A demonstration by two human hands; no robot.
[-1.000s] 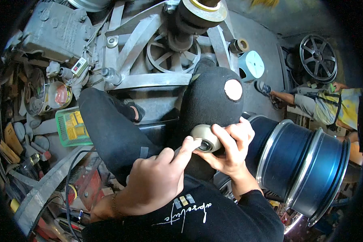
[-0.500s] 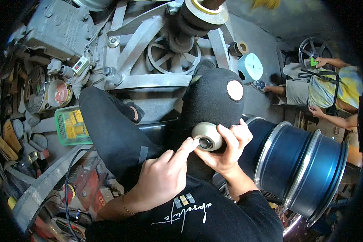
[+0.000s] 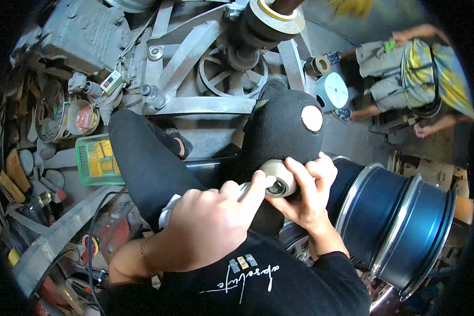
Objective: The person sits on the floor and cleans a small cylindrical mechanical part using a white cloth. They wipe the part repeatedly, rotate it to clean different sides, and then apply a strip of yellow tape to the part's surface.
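Observation:
My right hand [image 3: 306,194] grips a round cream-coloured pad [image 3: 277,177] over my knee in black trousers. My left hand [image 3: 211,225] is closed around a silvery tool [image 3: 169,209], its thumb and forefinger reaching the dark centre of the pad. The tool's body is mostly hidden under that hand. A blue metal wheel rim [image 3: 400,226] lies on its side just right of my right hand.
A grey machine frame with a spoked pulley [image 3: 222,79] stands ahead. A green basket with yellow items [image 3: 96,160] and cluttered tools lie at the left. Another person [image 3: 405,68] crouches at the upper right beside a pale blue disc [image 3: 332,90].
My hands and the pad stay together over the knee. The person at the upper right has moved nearer and further into view.

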